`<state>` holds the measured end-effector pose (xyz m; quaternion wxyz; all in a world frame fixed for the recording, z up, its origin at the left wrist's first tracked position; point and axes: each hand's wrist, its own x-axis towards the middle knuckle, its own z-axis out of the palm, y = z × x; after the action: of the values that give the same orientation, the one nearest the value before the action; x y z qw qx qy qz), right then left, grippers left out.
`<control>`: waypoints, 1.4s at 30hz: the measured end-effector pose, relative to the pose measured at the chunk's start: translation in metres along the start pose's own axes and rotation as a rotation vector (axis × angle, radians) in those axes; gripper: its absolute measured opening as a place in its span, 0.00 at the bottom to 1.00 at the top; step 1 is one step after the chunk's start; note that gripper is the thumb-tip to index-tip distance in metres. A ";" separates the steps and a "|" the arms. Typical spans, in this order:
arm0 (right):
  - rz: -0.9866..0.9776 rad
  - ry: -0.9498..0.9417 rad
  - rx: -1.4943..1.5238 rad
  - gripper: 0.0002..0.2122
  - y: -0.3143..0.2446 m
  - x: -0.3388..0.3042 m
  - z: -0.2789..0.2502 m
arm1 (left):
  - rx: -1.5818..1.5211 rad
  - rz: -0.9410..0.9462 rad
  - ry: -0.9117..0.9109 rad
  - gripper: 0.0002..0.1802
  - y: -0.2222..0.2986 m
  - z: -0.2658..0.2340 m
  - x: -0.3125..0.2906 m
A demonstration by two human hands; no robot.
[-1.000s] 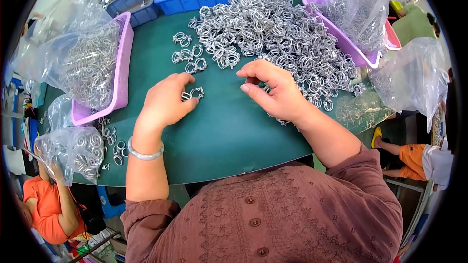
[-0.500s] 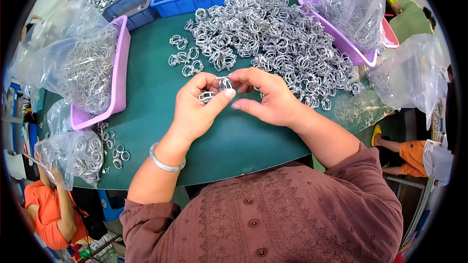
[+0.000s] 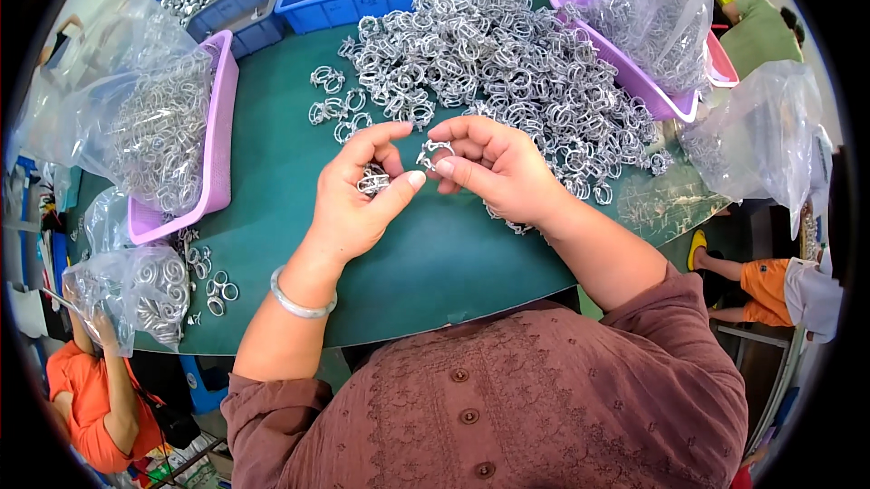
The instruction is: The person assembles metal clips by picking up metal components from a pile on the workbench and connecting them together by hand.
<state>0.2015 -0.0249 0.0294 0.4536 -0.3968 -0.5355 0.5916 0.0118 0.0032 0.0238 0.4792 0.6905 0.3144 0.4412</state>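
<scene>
Between the thumb and fingertips of my right hand (image 3: 500,167) is a silver-coloured metal ring (image 3: 426,157) with an openwork band, turned so its round opening shows. My left hand (image 3: 349,203) sits just left of it, its thumb and forefinger apart. More silver openwork rings (image 3: 372,183) are tucked against that palm under curled fingers; how many is hidden. Beyond both hands a big heap of similar rings (image 3: 471,49) covers the far part of the green table (image 3: 399,285). A few loose rings (image 3: 328,108) lie left of the heap.
Purple trays with bagged rings flank me, one left (image 3: 220,140) and one right (image 3: 625,67). A blue bin (image 3: 335,9) stands at the back. Near the left edge lie a bag of spiral metal pieces (image 3: 165,288) and loose rings (image 3: 217,291). Other people are at both sides.
The ring my left thumb and fingers were pinching is now in my right hand, turned to show its opening. My hands have drawn slightly apart, and the left fingertips have parted.
</scene>
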 end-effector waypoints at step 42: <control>-0.415 0.089 -0.629 0.14 0.009 0.002 -0.001 | -0.248 -0.463 -0.099 0.08 -0.001 -0.008 0.001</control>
<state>0.2009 -0.0231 0.0204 0.4426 -0.4252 -0.7396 0.2761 0.0053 0.0074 0.0241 0.6631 0.5570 0.3839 0.3205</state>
